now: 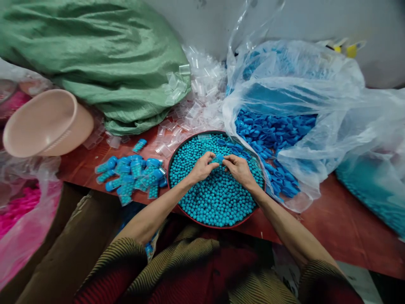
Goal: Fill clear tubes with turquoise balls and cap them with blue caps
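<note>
A small blue piece [219,158] is pinched between the fingertips of both hands above a round tray [173,154] that is filled with small turquoise beads [215,198]. The left hand [202,166] is curled, its fingers closed on the left end of the piece; the right hand [239,169] is likewise curled, its thumb and fingers closed on the right end, so that the two hands meet over the far half of the tray. What exactly the piece is cannot be told, as most of it is hidden by the fingers. The tray is set on a reddish table [344,228], at its near edge. Just left of the tray, a heap of filled blue-capped tubes [133,175] is laid on the table. Beyond the tray, a pile of clear empty tubes [196,105] is spread, and to the right an open clear plastic bag [316,88] of blue caps [272,131] is slumped against the tray's rim. A green sack [95,55] and a tipped pink bucket [44,124] are seen at the far left.
</note>
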`<state>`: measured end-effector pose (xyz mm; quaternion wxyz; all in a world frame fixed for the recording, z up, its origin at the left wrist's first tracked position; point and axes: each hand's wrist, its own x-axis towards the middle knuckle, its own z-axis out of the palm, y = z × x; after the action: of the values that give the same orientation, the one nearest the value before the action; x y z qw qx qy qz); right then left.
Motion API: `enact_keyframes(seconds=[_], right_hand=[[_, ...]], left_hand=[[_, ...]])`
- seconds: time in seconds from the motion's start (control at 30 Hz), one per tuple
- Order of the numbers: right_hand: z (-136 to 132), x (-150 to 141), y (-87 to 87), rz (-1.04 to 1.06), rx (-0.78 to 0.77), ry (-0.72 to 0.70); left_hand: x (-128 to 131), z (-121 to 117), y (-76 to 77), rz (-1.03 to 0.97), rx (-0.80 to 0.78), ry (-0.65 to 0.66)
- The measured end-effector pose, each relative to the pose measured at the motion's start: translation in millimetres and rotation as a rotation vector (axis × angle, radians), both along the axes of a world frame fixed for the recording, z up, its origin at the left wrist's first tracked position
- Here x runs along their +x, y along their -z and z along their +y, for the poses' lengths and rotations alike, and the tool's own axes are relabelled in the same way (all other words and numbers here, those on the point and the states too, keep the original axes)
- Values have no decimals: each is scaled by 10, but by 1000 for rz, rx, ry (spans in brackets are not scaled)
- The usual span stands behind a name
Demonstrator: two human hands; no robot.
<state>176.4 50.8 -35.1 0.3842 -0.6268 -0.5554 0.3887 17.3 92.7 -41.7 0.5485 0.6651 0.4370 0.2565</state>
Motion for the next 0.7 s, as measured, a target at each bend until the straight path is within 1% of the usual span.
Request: enact_keyframes(seconds=[0.07, 0.13, 0.2, 0.3, 0.4, 0.5, 0.6, 0.7], right_hand=[[-29, -48, -39, -25, 3, 13], [-59, -90, -68, -72, 25, 32], [-84, -122, -93, -108, 37, 45], [-114, -150, -131, -91, 19, 48], [-139, -156, -163, -49, 14, 47], [-161, -129, -180, -73, 29, 56], [-197, -46, -189, -114, 50, -10], [-240, 94, -172, -132, 53, -122]], left_hand=[[9, -57, 3, -101, -142, -40], [24, -115, 15, -152, -202, -80], [40, -166, 26, -180, -205, -111], [45, -217, 9, -208, -188, -129], [27, -239, -48, -230, -185, -114], [12, -251, -94, -220, -197, -96], [24, -304, -118, -182, -195, -92], [69, -393, -129, -167, -120, -110]])
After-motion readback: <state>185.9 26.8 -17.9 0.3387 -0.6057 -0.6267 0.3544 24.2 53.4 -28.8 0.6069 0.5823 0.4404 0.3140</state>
